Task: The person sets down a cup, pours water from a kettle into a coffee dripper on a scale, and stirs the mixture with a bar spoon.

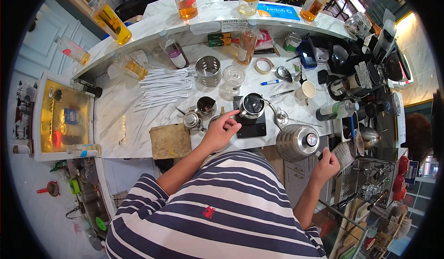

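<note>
My right hand [326,167] is closed round the dark handle of a steel gooseneck kettle [292,144] with a dial in its lid. The kettle's thin spout reaches left, its tip by the rim of a small round vessel [253,105] with dark contents. This vessel stands on a flat black scale [252,130]. Whether water flows from the spout is too small to tell. My left hand [218,130] hangs beside the scale, fingers apart, holding nothing, its index fingertip close to the vessel. Left of it are a small steel pot [192,120] and a glass with dark liquid [206,105].
A brown folded cloth [171,141] lies at the counter's front edge. Behind are white wrapped straws [164,87], a perforated steel cup [208,71] and a clear glass [233,77]. A paper cup [305,90] and a green-labelled bottle [337,110] stand to the right. Bottles line the raised ledge.
</note>
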`<control>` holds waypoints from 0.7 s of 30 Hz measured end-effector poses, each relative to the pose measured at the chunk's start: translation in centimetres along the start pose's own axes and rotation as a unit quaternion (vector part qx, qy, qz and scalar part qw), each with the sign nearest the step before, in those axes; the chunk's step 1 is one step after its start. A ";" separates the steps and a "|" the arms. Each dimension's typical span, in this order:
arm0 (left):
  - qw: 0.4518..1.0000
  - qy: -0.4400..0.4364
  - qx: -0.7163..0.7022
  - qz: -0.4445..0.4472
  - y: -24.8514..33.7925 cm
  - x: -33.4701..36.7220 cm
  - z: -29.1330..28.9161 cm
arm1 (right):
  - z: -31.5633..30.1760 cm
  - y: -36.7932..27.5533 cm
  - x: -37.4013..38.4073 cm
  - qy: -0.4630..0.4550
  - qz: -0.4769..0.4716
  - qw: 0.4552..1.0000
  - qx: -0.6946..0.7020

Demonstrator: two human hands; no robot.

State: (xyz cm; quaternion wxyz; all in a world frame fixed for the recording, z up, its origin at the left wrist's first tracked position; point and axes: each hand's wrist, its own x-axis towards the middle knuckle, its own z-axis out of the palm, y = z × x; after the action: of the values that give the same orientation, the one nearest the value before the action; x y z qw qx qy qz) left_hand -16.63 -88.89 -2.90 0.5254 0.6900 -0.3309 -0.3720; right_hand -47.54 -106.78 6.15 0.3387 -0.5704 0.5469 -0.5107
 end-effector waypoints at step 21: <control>1.000 -0.030 -0.006 0.000 0.2 0.7 -0.8 | 0.2 0.2 -2.0 -0.009 0.012 1.000 -0.027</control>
State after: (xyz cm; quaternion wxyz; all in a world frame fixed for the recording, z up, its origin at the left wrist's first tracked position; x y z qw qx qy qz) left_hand -15.58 -89.14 -2.68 0.5194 0.6753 -0.3439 -0.3949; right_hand -47.14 -104.87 5.52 0.3347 -0.5773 0.5640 -0.4863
